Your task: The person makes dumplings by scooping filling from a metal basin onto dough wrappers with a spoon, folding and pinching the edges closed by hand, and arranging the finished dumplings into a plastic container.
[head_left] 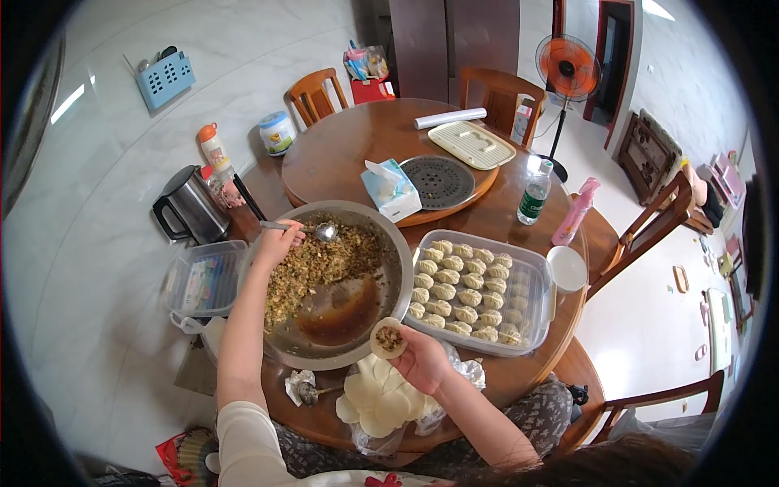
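Note:
My left hand (278,243) is closed around the handle of a metal spoon (326,233) over the far side of a large metal basin (397,243). Chopped filling (304,272) heaps in that basin, with brown liquid pooled on its near side. Between the basin and the dumplings, my right hand (425,360) holds a round dumpling wrapper (378,328) with some filling at its centre. Below it, a stack of wrappers (377,398) lies on plastic. Rows of pleated dumplings (468,297) sit in a clear plastic tray (531,325) to the right.
A tissue box (391,191), a water bottle (533,192), a pink spray bottle (575,213) and a white bowl (567,269) stand beyond the tray. Left of the basin are an electric kettle (199,207) and a plastic container (213,276). A second spoon (308,394) lies near me.

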Demonstrator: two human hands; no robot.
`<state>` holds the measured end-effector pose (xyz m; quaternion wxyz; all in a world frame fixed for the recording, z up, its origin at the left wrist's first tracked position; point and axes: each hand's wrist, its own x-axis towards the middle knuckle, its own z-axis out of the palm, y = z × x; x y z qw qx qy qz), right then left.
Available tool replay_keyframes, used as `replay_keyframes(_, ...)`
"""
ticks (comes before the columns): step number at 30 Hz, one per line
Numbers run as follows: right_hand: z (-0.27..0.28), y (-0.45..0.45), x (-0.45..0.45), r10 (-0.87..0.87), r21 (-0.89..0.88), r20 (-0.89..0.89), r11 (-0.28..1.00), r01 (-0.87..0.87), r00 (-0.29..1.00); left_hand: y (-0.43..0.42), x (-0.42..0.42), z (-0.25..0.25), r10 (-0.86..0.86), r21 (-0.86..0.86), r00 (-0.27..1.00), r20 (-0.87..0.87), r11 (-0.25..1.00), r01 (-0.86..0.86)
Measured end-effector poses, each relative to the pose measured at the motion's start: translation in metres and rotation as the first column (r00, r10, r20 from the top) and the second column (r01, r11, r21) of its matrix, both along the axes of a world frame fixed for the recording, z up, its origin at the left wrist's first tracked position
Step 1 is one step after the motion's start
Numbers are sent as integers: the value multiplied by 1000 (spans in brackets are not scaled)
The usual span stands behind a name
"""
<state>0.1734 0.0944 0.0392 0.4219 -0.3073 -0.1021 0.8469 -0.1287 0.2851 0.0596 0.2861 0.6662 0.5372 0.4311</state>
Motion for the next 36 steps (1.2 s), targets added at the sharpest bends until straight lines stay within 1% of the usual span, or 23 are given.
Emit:
replay_keyframes(3, 2, -1, 1, -1, -9, -29, 1000, 0, 1000, -6, 10, 3, 67, 47, 998, 20, 997, -68)
replay_keyframes(6, 1, 0, 1, 0, -13, -17, 1000, 0, 1000, -30, 37, 28, 111, 94, 991, -76, 990, -103)
replay_keyframes(9, 3, 0, 0, -8, -12, -10, 1000, 8, 1000, -39, 49, 19, -8, 36, 1000, -9, 999, 9)
replay_keyframes(10, 3, -1, 0, -6, -11, -21, 1000, 5, 1000, -48, 59, 20, -19, -15, 1000, 0, 1000, 19)
replay_keyframes(12, 2, -1, 0, -6, -6, -41, 1000, 6, 999, -55, 70, 5, -72, -133, 997, 27, 988, 75)
replay_keyframes(14, 2, -1, 0, -12, -12, -22, 1000, 11, 1000, -67, 86, 0, -96, -246, 991, 94, 962, 117)
replay_keyframes(15, 2, -2, 0, -12, -17, -12, 1000, 12, 1000, -64, 88, -13, -142, -281, 974, 177, 941, 188)
replay_keyframes(19, -1, -1, -1, -15, -6, -22, 1000, 15, 1000, -62, 100, -28, -241, -192, 964, 115, 946, 260)
replay_keyframes(20, 1, -2, -1, -16, -3, -25, 1000, 16, 1000, -62, 102, -28, -270, -140, 961, -62, 956, 260)
replay_keyframes(21, 2, -2, -1, -18, 0, -29, 1000, 18, 999, -63, 104, -26, -282, -87, 929, -240, 959, 269)
replay_keyframes(22, 3, -2, -1, -18, 2, -31, 1000, 18, 999, -64, 107, -24, -276, -36, 869, -410, 957, 287)
replay_keyframes(23, 3, -3, -1, -19, 3, -33, 1000, 19, 999, -65, 109, -20, -252, 15, 783, -569, 948, 317)
replay_keyframes(26, 4, -3, -1, -7, -4, -10, 1000, 7, 1000, -63, 114, -28, -178, 232, 668, -723, 847, 478)
replay_keyframes(27, 5, -4, -2, 0, -9, 1, 1000, 0, 1000, -66, 117, -24, -243, 186, 647, -723, 834, 520)
replay_keyframes(30, 7, -5, -4, 13, -28, -15, 1000, -13, 1000, -65, 117, -37, -128, 231, 537, -834, 802, 550)
replay_keyframes(31, 6, -5, -5, 11, -14, -13, 1000, -12, 1000, -65, 118, -36, -114, 248, 524, -844, 784, 569)
replay_keyframes(34, 3, -5, -5, 7, 12, -12, 1000, -7, 1000, -68, 123, -38, -16, 243, 419, -908, 794, 557)
replay_keyframes(36, 5, -5, -4, 7, 13, -15, 1000, -7, 1000, -69, 126, -44, 29, 270, 405, -914, 789, 553)
